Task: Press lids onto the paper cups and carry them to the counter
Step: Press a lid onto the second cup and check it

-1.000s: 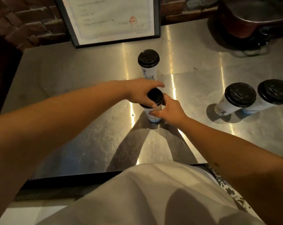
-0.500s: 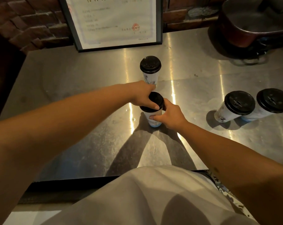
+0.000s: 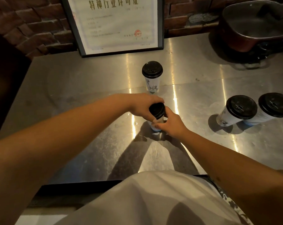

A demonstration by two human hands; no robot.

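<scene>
At the middle of the steel counter (image 3: 88, 98) stands a paper cup (image 3: 155, 125) with a black lid (image 3: 156, 110) on top. Left hand (image 3: 142, 105) lies over the lid, fingers curled round its rim. Right hand (image 3: 171, 124) grips the cup's wall, fingers wrapped about it. A second lidded cup (image 3: 152, 77) stands just behind; two more (image 3: 235, 111) (image 3: 270, 108) sit together to the right (well apart from the hands). A framed certificate (image 3: 116, 25) leans against the brick wall.
</scene>
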